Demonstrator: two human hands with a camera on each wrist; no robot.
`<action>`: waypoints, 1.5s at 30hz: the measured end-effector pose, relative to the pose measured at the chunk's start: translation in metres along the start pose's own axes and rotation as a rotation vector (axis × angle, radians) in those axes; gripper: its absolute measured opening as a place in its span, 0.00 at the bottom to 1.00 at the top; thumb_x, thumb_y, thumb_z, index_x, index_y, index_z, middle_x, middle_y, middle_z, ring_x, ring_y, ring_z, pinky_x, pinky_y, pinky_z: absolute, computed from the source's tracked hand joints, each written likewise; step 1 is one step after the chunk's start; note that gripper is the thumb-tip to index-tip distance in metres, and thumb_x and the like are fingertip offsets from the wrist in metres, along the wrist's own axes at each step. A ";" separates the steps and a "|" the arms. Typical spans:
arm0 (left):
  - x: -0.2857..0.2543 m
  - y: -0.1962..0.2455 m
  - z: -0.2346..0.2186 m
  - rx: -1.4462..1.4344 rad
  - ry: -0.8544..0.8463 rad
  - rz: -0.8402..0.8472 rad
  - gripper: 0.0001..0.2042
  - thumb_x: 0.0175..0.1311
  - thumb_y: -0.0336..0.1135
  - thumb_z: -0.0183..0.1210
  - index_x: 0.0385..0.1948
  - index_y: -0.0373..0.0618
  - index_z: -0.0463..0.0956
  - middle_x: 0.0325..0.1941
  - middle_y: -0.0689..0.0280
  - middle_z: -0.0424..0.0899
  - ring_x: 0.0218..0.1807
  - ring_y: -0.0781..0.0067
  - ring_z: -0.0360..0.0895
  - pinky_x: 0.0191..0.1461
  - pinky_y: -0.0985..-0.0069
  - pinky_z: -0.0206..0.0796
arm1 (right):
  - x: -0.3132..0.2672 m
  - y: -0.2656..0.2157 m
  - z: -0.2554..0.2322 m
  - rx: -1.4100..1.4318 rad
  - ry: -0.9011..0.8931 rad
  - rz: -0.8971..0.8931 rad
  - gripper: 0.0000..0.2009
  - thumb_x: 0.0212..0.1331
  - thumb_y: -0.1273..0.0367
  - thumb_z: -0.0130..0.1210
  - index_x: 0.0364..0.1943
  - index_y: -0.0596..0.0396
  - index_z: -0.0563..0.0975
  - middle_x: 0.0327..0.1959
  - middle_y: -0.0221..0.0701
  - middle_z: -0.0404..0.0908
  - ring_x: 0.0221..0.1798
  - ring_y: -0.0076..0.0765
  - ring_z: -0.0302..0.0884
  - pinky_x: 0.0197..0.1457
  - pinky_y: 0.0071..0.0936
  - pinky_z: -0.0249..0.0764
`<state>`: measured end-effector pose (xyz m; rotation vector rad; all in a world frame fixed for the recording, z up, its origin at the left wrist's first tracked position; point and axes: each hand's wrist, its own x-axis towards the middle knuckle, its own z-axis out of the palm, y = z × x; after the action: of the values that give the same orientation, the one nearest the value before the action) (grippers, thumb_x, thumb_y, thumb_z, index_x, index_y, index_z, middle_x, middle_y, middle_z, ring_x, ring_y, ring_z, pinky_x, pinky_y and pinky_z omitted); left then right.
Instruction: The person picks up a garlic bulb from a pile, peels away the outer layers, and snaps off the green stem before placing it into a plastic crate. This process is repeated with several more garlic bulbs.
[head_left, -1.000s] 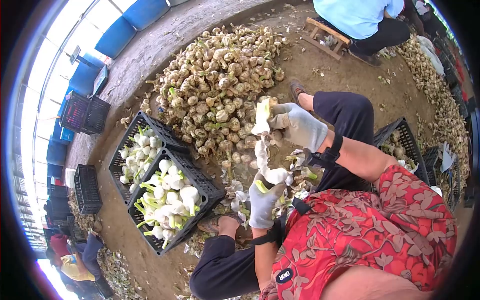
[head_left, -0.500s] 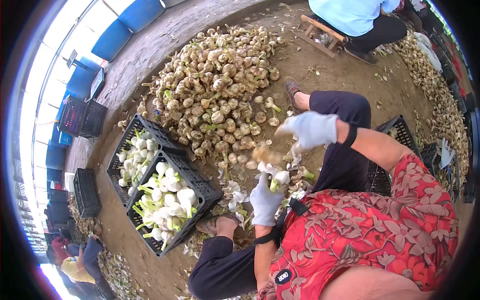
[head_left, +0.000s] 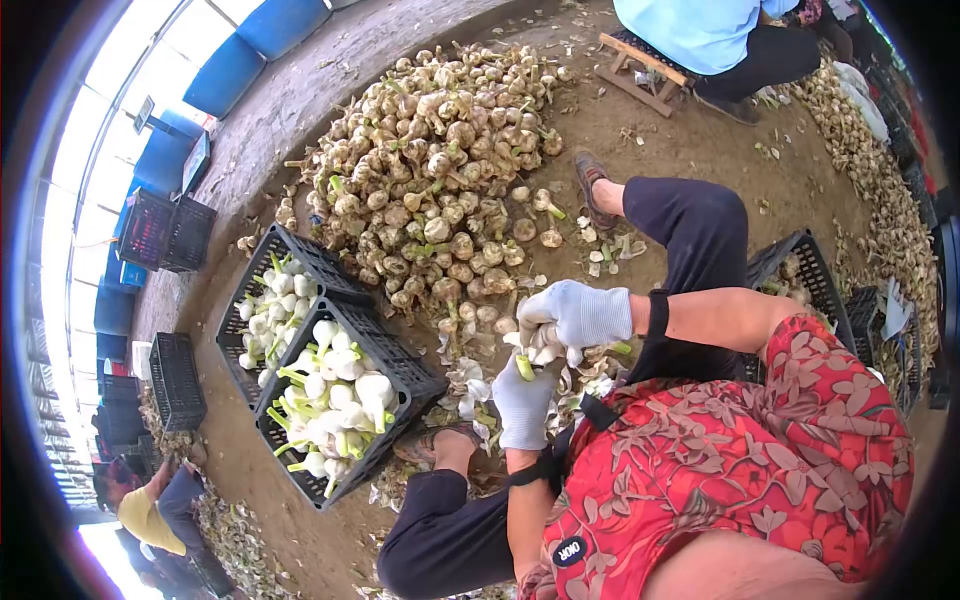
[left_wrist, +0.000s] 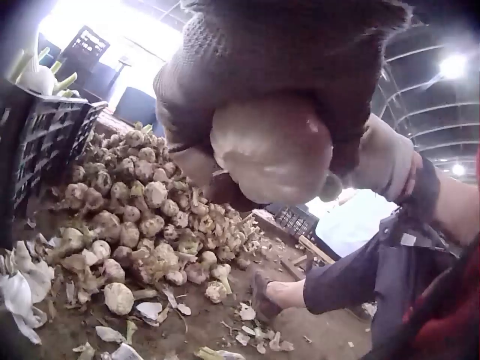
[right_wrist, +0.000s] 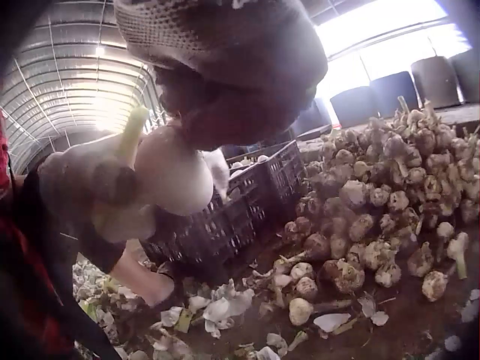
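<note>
Both hands wear pale knit gloves and meet in front of the person. My left hand [head_left: 524, 410] grips a white garlic bulb [left_wrist: 274, 150] whose short green stem [head_left: 525, 368] sticks out by the thumb. Curled over the bulb's other side, my right hand [head_left: 580, 315] pinches at it, covering most of it in the head view. In the right wrist view the bulb's smooth white side [right_wrist: 176, 176] shows between the two hands. Left of the hands stands a black crate [head_left: 400, 420] of clean white garlic bulbs [head_left: 335, 395] with trimmed green stems.
A large heap of unpeeled garlic [head_left: 430, 180] lies ahead on the dirt floor. Behind the near crate is another crate [head_left: 240, 330] of white bulbs. Peeled skins [head_left: 470, 390] litter the ground. A person in light blue [head_left: 690, 35] sits by a wooden stool [head_left: 645, 70].
My right hand pulled a long strip of skin off the bulb, swung away to the right and let it go, then returned to the bulb. Fresh skin pieces lie near the far shoe.
</note>
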<state>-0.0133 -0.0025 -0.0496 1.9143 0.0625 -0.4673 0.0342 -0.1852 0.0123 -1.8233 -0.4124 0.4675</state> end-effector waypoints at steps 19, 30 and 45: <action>0.002 -0.013 0.005 -0.551 0.225 -0.014 0.15 0.56 0.32 0.67 0.44 0.40 0.77 0.38 0.67 0.83 0.36 0.75 0.80 0.40 0.76 0.72 | 0.060 -0.025 -0.037 -0.304 -0.008 -0.117 0.13 0.53 0.73 0.57 0.44 0.53 0.81 0.36 0.35 0.85 0.38 0.35 0.82 0.44 0.31 0.76; 0.061 0.040 -0.174 -1.109 0.408 0.101 0.15 0.71 0.44 0.46 0.46 0.42 0.70 0.39 0.62 0.79 0.37 0.71 0.76 0.41 0.76 0.73 | 0.109 -0.049 -0.041 0.366 0.106 0.167 0.10 0.57 0.75 0.52 0.42 0.64 0.80 0.28 0.30 0.81 0.23 0.20 0.75 0.28 0.20 0.72; 0.179 -0.129 -0.037 0.029 0.424 -0.139 0.09 0.59 0.32 0.57 0.39 0.42 0.81 0.35 0.53 0.83 0.38 0.53 0.80 0.45 0.69 0.71 | 0.105 -0.058 -0.102 0.529 0.268 0.089 0.12 0.61 0.72 0.55 0.45 0.64 0.79 0.28 0.29 0.80 0.22 0.18 0.73 0.27 0.17 0.70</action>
<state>0.1284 0.0493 -0.2142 2.0174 0.4690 -0.1471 0.1740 -0.1996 0.0837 -1.3654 -0.0148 0.3447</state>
